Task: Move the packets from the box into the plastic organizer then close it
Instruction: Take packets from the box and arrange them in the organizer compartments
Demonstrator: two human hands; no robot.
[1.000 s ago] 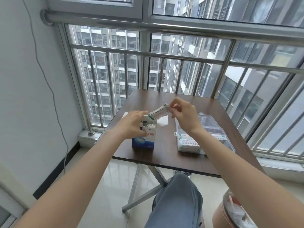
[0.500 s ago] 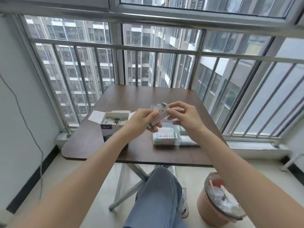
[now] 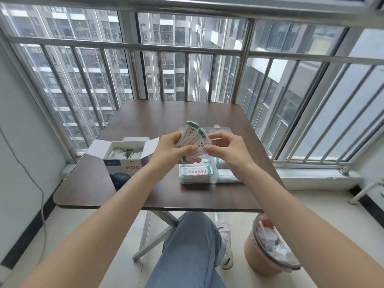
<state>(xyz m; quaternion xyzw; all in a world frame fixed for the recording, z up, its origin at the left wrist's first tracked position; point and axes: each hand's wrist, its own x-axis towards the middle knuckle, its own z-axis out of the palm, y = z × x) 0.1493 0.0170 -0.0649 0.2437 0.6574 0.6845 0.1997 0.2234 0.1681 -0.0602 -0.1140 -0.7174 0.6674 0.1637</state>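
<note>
Since half a second ago, the packets have gone from a tight bundle to a spread fan, held a little higher above the organizer. The left hand grips the fan's lower left edge, fingers curled behind the packets and thumb across the front. The right hand pinches the fan's right edge between thumb and bent fingers. The packets are white with green borders and printed text.

The organizer is clear plastic, lying open on the brown table right under the hands, with more packets stacked flat in its near compartments. To its left, well apart, stands the box, blue and white, flaps open, with packets standing inside. A bin sits on the floor to the right of the person's knee.
</note>
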